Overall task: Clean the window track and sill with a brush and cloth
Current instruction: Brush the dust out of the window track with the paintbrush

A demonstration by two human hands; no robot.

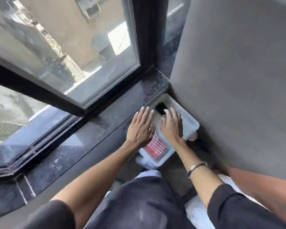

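Note:
A white plastic container stands on the floor in the corner, just below the dark stone sill. Inside it lie a red-and-white striped cloth and a black object at the far end; I cannot tell if that is the brush. My left hand hovers palm-down over the container's left side, fingers spread, at the sill's edge. Over the middle of the container is my right hand, also palm-down with fingers apart, next to the black object. Neither hand holds anything. The black window track runs along the sill at the left.
A grey wall rises close on the right. The black window frame and glass pane stand behind the sill. My knees in dark trousers fill the lower view. A bracelet is on my right wrist.

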